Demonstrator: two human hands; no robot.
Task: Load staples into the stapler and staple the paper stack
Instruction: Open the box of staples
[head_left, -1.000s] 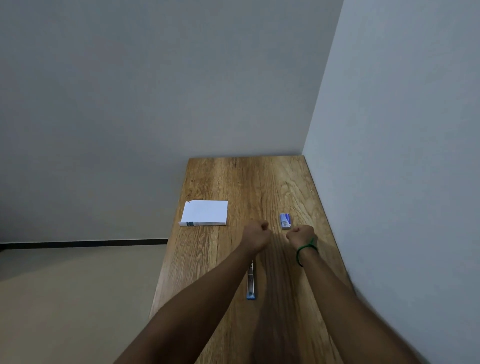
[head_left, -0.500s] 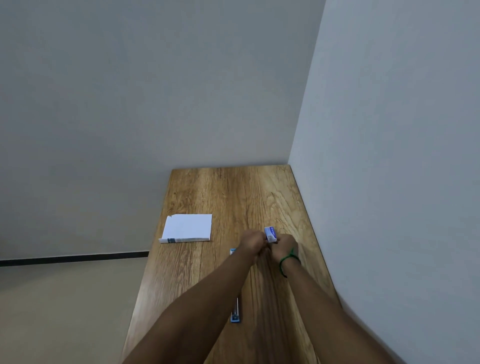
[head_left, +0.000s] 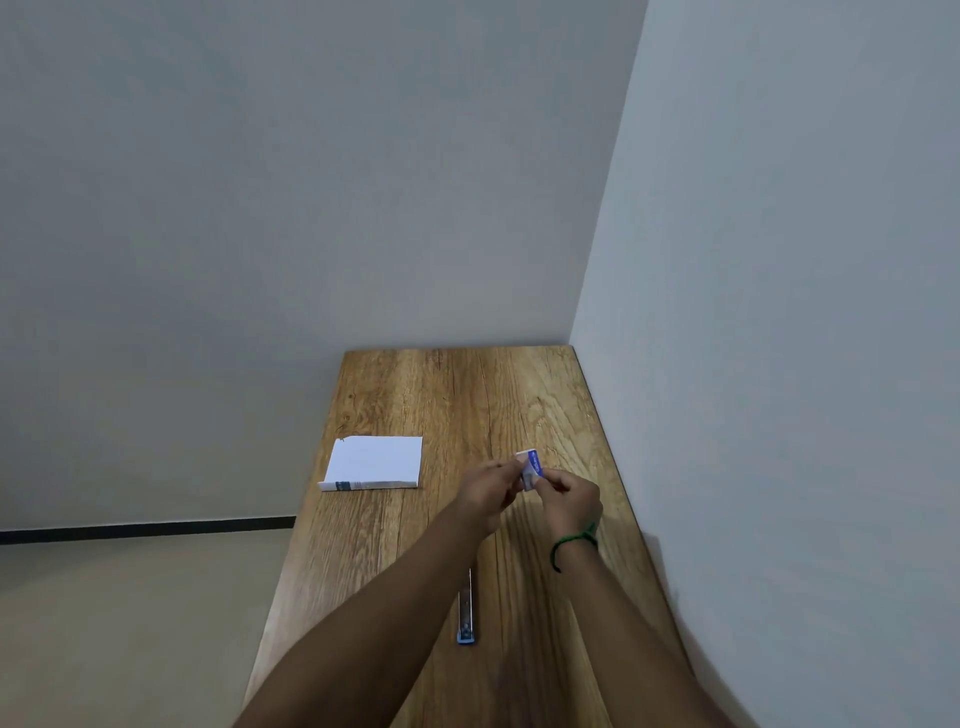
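A small blue and white staple box (head_left: 531, 464) is held above the wooden table (head_left: 457, 405), pinched between my left hand (head_left: 491, 493) and my right hand (head_left: 569, 499). The box's inner part looks partly slid out at the bottom. A blue stapler (head_left: 466, 613), opened out flat, lies on the table under my left forearm, which hides part of it. A white paper stack (head_left: 375, 462) rests near the table's left edge, well left of both hands.
The table stands in a corner, with a wall along its right side (head_left: 779, 364) and another behind it. Its left edge drops to a beige floor (head_left: 130, 623). A green cord circles my right wrist.
Both hands were fists above the table with the staple box lying on it. They closed in on the box, lifted it, and now hold it between them.
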